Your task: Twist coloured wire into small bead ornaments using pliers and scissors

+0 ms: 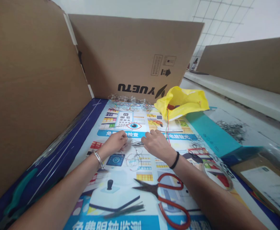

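Observation:
My left hand point(114, 142) and my right hand point(155, 142) meet over a printed poster point(121, 191) that covers the table. Both are pinched shut on a short bundle of thin wires point(135, 144) stretched between them. Loose loops of fine wire point(133, 158) hang from the bundle onto the poster. A silver bangle is on my left wrist and a black band on my right. Red-handled scissors point(165, 196) lie on the poster under my right forearm.
Cardboard walls point(32, 89) stand at the left and back. A heap of wire pieces point(128, 99) lies along the back wall beside a yellow bag point(181, 100). Dark thin sticks point(124, 210) lie near me. A teal sheet point(211, 132) and a tape roll point(216, 174) are at the right.

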`<state>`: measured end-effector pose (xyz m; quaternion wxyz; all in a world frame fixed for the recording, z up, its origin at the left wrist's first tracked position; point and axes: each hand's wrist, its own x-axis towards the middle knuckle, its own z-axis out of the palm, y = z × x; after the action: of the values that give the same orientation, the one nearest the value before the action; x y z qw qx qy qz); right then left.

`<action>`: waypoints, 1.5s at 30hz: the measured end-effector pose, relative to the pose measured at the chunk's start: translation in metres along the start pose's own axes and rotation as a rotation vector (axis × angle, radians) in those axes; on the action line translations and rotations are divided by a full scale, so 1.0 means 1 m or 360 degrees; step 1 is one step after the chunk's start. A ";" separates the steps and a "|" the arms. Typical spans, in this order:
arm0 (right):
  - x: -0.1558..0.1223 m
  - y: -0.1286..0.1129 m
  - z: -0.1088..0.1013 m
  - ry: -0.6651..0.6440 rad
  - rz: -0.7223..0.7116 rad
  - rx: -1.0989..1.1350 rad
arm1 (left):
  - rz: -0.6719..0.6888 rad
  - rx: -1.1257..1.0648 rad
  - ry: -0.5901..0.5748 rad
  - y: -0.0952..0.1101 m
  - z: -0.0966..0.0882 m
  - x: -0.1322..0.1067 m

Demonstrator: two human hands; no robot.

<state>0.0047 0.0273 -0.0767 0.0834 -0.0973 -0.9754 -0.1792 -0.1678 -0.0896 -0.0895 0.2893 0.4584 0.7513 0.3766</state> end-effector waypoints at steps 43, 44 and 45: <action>0.004 0.002 -0.002 -0.0195 0.0350 0.0283 | 0.0011 -0.0334 -0.0141 0.007 -0.005 -0.007; 0.004 0.002 -0.002 -0.0203 0.0358 0.0279 | 0.0008 -0.0391 -0.0170 0.007 -0.006 -0.008; 0.004 0.002 -0.002 -0.0213 0.0365 0.0277 | 0.0007 -0.0446 -0.0200 0.008 -0.007 -0.009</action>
<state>0.0013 0.0290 -0.0729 0.0462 -0.2122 -0.9731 -0.0763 -0.1657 -0.0978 -0.0783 0.3960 0.4378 0.6708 0.4490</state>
